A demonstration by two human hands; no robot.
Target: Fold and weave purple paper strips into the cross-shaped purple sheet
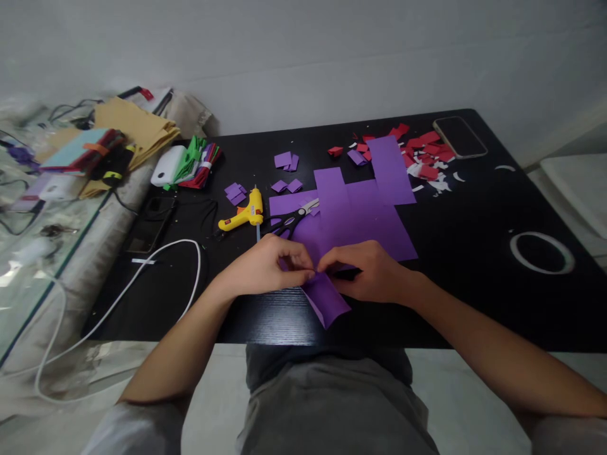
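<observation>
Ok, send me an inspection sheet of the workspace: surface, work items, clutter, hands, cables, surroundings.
Surface: black table, glossy near its front edge.
Work items: purple paper piece in the hands; purple sheets, scissors and yellow glue gun beyond them.
Clutter: red and white scraps beside a phone; white ring at right.
Hands: left hand and right hand both pinch the purple paper piece.
Cables: white cable loops over the table's left side.
Surroundings: pale wall behind.

A glue gun [245,215], scissors [296,217] and purple paper [326,300] make this desk [474,265] a craft workspace
</observation>
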